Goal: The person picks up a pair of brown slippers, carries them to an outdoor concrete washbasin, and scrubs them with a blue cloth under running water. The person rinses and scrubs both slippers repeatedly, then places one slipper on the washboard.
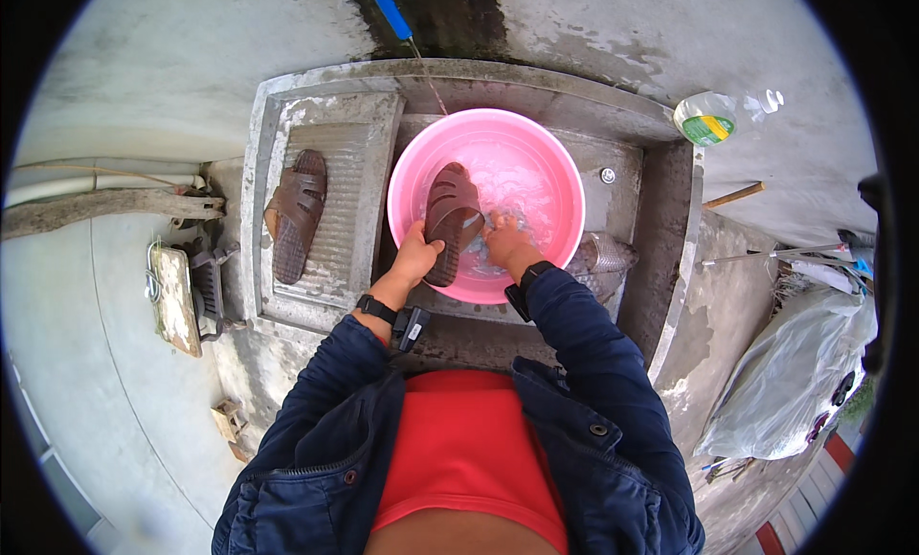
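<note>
My left hand (418,255) grips the heel end of a brown slide sandal (451,217), held over the left side of a pink plastic basin (574,196) with water in it. Close to the sandal's right side, my right hand (508,240) is in the basin, on a pale bluish cloth or scrubber (523,228) that it partly hides; its exact grip is unclear. A thin stream falls from a blue hose (390,9) at the basin's back rim. Another brown sandal (300,217) lies on the ribbed washboard slab at the left.
The basin stands in a concrete sink (664,246) with a raised rim. More footwear (603,255) lies at the basin's lower right, near a drain (608,175). A clear detergent bottle (707,118) rests at the back right corner. Clear plastic sheeting (786,375) is farther right.
</note>
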